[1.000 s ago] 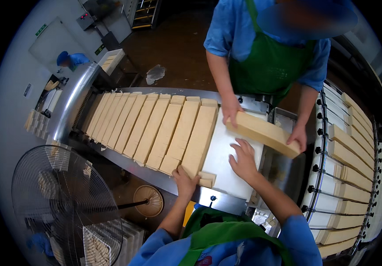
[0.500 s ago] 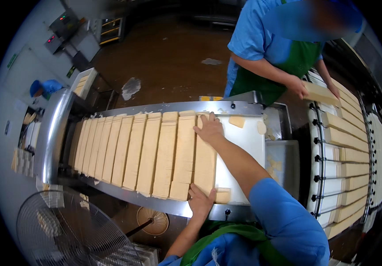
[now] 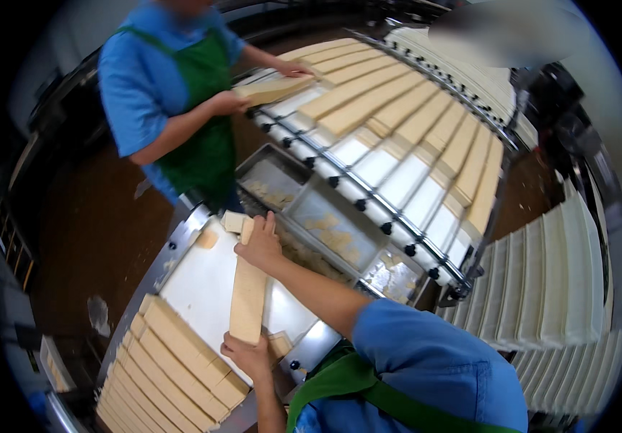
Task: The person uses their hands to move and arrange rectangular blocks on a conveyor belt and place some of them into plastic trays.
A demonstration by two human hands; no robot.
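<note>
A long cream-coloured block of stacked thin sheets, like dough wrappers [image 3: 248, 296], lies between my hands over the white belt [image 3: 199, 278]. My left hand [image 3: 248, 355] grips its near end. At the far end my right hand [image 3: 260, 245] is closed around it, fingers pointing away. A small pale block [image 3: 234, 221] sits beside that end, and a flat scrap [image 3: 206, 239] rests on the belt to its left. Another small piece [image 3: 278, 345] is next to my left hand. Several similar rows [image 3: 174, 357] lie side by side on the near left of the belt.
Metal trays [image 3: 333, 216] holding pale scraps stand beyond my right forearm. Past them, a rod-divided conveyor [image 3: 372, 169] carries several long blocks. A co-worker [image 3: 174, 101] holds another block [image 3: 275, 90] there with both hands. Racks of white ribbed trays [image 3: 542, 274] stand at the right.
My view has swung to the right. The end block has moved away from the other rows, carried rightward by both hands, with a gap now between. The co-worker still holds a block.
</note>
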